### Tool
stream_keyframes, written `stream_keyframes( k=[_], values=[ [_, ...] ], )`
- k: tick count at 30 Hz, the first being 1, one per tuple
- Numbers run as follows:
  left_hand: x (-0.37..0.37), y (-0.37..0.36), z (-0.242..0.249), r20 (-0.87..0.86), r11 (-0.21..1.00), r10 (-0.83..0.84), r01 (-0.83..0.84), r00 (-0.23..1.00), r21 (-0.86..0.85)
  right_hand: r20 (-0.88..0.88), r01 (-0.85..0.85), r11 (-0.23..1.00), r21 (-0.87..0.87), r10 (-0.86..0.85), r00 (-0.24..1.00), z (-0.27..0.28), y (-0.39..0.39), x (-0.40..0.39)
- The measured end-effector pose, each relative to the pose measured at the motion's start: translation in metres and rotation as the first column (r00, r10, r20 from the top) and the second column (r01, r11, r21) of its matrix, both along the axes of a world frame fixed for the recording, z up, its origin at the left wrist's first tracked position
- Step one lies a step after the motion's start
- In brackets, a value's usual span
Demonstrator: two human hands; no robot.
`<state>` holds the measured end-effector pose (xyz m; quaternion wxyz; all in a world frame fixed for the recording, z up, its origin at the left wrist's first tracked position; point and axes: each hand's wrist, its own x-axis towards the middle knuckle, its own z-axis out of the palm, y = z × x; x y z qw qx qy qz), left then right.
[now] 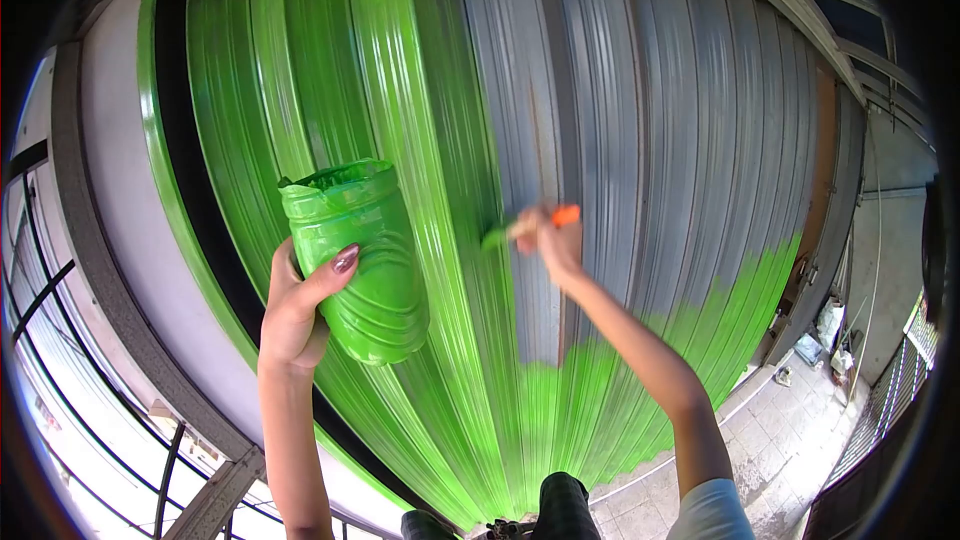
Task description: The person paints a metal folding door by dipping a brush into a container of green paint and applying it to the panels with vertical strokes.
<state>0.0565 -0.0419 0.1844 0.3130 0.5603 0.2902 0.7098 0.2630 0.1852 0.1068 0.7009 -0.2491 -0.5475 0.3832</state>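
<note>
A: Where are the edges, left to right?

B: Well left of the left grip (298, 308) is a smooth pale wall band (112, 150), then a flat black upright strip (185, 130). Next comes the tall ribbed metal panel (690, 120), glossy green behind the left grip and mostly bare grey right of the right grip (553, 243), with streaky green along its lower part. Far right and below the right grip lies a pale tiled floor (745, 440), with crumpled plastic bags (828, 325) near the panel's edge.

A: And the room between the grips?

B: They stand well apart, a stretch of green ribs between them.

A: How do the held things look?

B: In the left grip is a cut-topped plastic bottle (370, 280), green-coated, with swirling ridges and a ragged rim; it tilts slightly, mouth upward. In the right grip is a small paintbrush (522, 229) with green bristles, a pale handle and an orange end. Its bristles sit just left of that grip, by the green-grey border; blur hides whether they touch.

A: The hands?

B: The left grip is clamped around the bottle, thumb across its front, forearm rising from below. The right grip is closed on the brush handle, elbow bent, arm reaching up from the lower right.
</note>
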Motion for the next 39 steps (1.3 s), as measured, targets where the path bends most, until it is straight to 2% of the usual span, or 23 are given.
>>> stream_keyframes(
  k=[4,6,7,9,13,15,16,17,20,23,24,27,30,32,34,39],
  values=[
    [0.000,-0.001,-0.005,0.004,1.000,-0.005,0.005,1.000,-0.001,-0.223,0.007,0.959,0.283,0.058,0.973,0.096,-0.014,-0.007],
    [0.000,-0.004,-0.007,-0.001,1.000,-0.022,0.022,1.000,-0.007,-0.286,-0.023,0.930,0.367,0.136,0.949,0.113,-0.017,-0.011],
    [-0.001,-0.007,-0.009,-0.003,1.000,-0.027,0.027,1.000,-0.009,-0.272,-0.012,0.928,0.373,0.122,0.954,0.103,-0.013,-0.015],
    [-0.004,-0.012,-0.014,0.025,0.999,-0.001,0.002,1.000,-0.034,-0.248,0.008,0.922,0.387,0.095,0.964,0.053,0.001,-0.022],
    [-0.013,-0.023,-0.024,0.042,0.998,0.034,-0.032,0.999,-0.050,-0.262,-0.002,0.972,0.236,0.065,0.963,-0.088,0.016,-0.021],
    [-0.017,-0.028,-0.031,0.023,0.998,0.033,-0.031,0.999,-0.063,-0.339,-0.036,0.997,0.068,0.057,0.939,-0.155,0.003,-0.019],
    [-0.016,-0.033,-0.034,0.025,0.995,0.056,-0.054,0.998,-0.082,-0.316,-0.062,0.998,0.033,0.069,0.946,-0.189,-0.002,-0.015],
    [-0.019,-0.038,-0.039,0.002,0.993,0.073,-0.072,0.997,-0.094,-0.294,-0.085,0.996,-0.005,0.080,0.952,-0.216,-0.007,-0.010],
    [-0.026,-0.046,-0.060,-0.067,0.975,0.137,-0.147,0.988,-0.165,-0.214,-0.027,0.979,-0.201,-0.017,0.977,-0.244,-0.015,0.011],
    [-0.035,-0.047,-0.097,-0.197,0.968,0.208,-0.231,0.958,-0.101,-0.231,-0.076,0.931,-0.358,-0.009,0.973,-0.225,-0.028,0.028],
    [-0.037,-0.047,-0.111,-0.262,0.963,0.212,-0.247,0.941,-0.109,-0.309,-0.130,0.923,-0.362,0.013,0.951,-0.211,-0.034,0.033],
    [-0.036,-0.041,-0.156,-0.421,0.951,0.253,-0.304,0.871,-0.058,-0.449,-0.298,0.915,-0.273,0.152,0.881,-0.145,-0.067,0.045],
    [-0.029,-0.041,-0.191,-0.595,0.911,0.345,-0.410,0.726,0.028,-0.407,-0.422,0.892,-0.160,0.329,0.852,-0.085,-0.111,0.053],
    [-0.021,-0.046,-0.198,-0.650,0.902,0.365,-0.427,0.667,0.069,-0.192,-0.464,0.880,-0.105,0.440,0.877,-0.064,-0.135,0.058],
    [-0.014,-0.049,-0.200,-0.704,0.891,0.377,-0.442,0.602,0.099,0.031,-0.529,0.846,-0.070,0.532,0.846,-0.050,-0.155,0.063],
    [-0.006,-0.054,-0.200,-0.736,0.858,0.460,-0.462,0.497,0.224,0.211,-0.569,0.806,-0.164,0.592,0.777,-0.048,-0.185,0.055]
  ],
)
